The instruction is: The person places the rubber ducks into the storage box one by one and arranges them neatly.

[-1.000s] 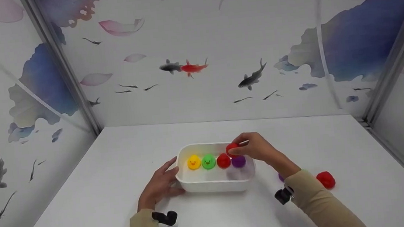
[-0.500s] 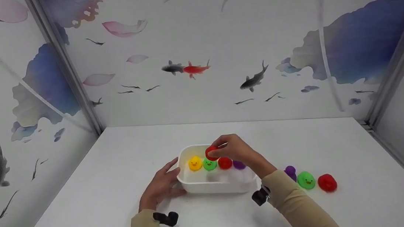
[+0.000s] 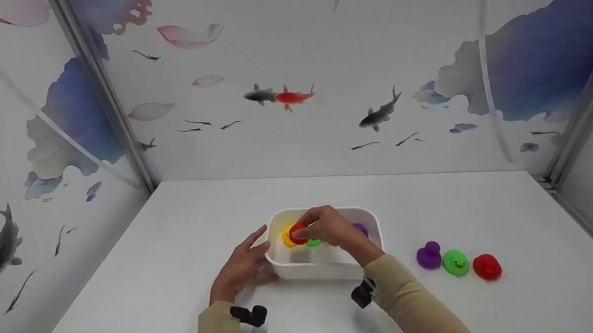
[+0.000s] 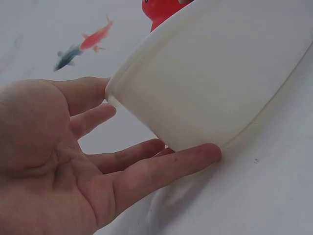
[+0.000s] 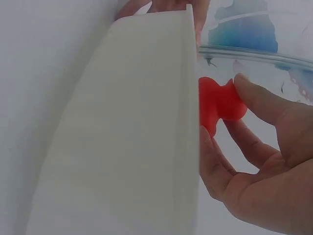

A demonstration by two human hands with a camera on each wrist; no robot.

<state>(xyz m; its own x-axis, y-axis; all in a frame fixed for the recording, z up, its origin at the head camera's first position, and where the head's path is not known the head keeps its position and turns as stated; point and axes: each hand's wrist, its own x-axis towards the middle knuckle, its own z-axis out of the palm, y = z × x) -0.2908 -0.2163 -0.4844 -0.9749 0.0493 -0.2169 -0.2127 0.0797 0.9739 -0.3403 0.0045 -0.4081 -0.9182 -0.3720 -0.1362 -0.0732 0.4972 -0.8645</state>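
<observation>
In the head view, a white plastic tub [image 3: 315,271] stands on the white table with small rubber ducks inside it. My right hand [image 3: 329,228] pinches a red rubber duck [image 3: 297,234] over the left part of the tub. Below and around that hand, a yellow duck [image 3: 287,237], a green duck [image 3: 313,242] and a purple duck [image 3: 360,229] show in part; another red duck is almost wholly hidden. My left hand [image 3: 242,265] touches the tub's left end with spread, fairly straight fingers. The right wrist view shows the held duck [image 5: 214,102] beyond the tub's wall [image 5: 132,122].
To the right of the tub, a purple duck [image 3: 428,256], a green duck [image 3: 455,263] and a red duck [image 3: 487,267] sit in a row on the table [image 3: 301,329]. Printed panels with fish enclose the table's back and sides.
My right hand has carried the red duck leftward across the tub and lowered it beside the yellow duck. The ducks on the table have come out from behind the right arm. My left hand stays put.
</observation>
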